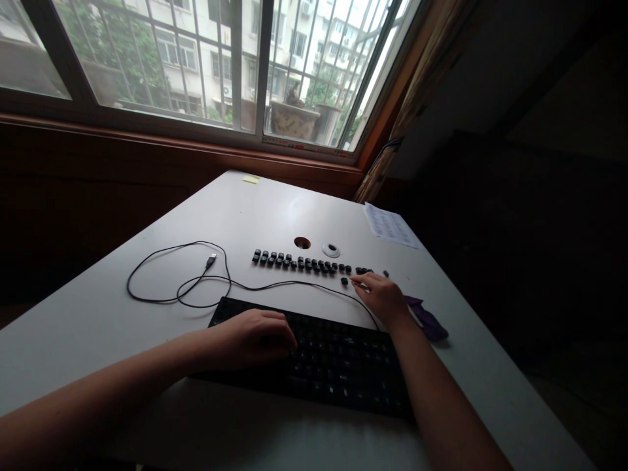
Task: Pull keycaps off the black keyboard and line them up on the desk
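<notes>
A black keyboard lies on the white table near me. Over its left part rests my left hand, fingers curled together with the tips down at the keys; whatever they may hold is hidden. Beyond the keyboard's right end, my right hand is closed in a pinch close to the tabletop. Something thin seems to be between its fingers, too small to name. A single loose keycap sits just left of those fingertips. Several black keycaps stand in two rows behind, with a few more near the right hand.
The keyboard's black cable loops at the left, its USB plug lying inside. Behind the keycaps are a round table hole and a ring-shaped cover. A purple cloth and a printed sheet lie at the right.
</notes>
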Motion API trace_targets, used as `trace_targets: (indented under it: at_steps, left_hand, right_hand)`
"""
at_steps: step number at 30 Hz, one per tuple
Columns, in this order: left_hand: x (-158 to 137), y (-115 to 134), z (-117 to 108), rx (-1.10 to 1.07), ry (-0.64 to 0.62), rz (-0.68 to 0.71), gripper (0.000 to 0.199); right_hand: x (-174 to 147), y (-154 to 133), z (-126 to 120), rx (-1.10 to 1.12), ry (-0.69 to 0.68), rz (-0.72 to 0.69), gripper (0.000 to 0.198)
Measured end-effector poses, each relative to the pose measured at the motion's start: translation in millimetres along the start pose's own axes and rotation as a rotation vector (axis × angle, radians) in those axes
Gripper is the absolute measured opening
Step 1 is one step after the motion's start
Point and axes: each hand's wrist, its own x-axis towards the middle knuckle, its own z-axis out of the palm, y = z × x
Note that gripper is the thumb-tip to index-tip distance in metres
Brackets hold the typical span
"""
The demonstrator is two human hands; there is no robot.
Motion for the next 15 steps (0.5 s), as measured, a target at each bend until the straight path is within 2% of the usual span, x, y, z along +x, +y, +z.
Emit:
trace_targets:
  at_steps: [15]
  left_hand:
    - [1.2,2.5,-2.1,0.013,-0.025,-0.02,0.015]
  right_hand:
    - [-0.8,0.6,0.3,0.053,-0.125,0.003,0.031]
